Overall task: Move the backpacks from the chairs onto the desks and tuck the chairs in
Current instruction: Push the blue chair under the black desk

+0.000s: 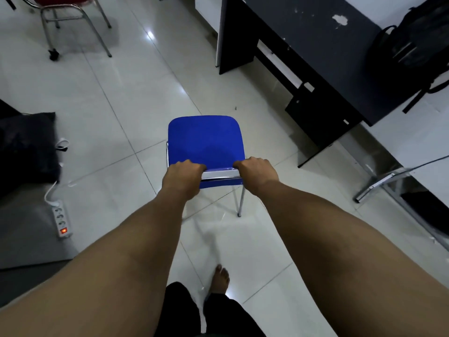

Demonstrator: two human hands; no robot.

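A blue chair (205, 139) with chrome legs stands on the tiled floor in the middle of the view, its seat bare. My left hand (181, 175) and my right hand (258, 172) both grip the top of its backrest, one at each end. A dark desk (315, 45) stands to the upper right, off to the right of the chair. A black backpack (413, 45) lies on the desk's right part, with straps hanging over the edge.
A red-seated chair with chrome legs (73, 23) stands at the upper left. A dark cushion (26, 147) and a white power strip (62, 221) with a lit switch lie on the floor at left. Metal legs of another piece of furniture (379, 183) are at right. My bare foot (221, 278) is behind the chair.
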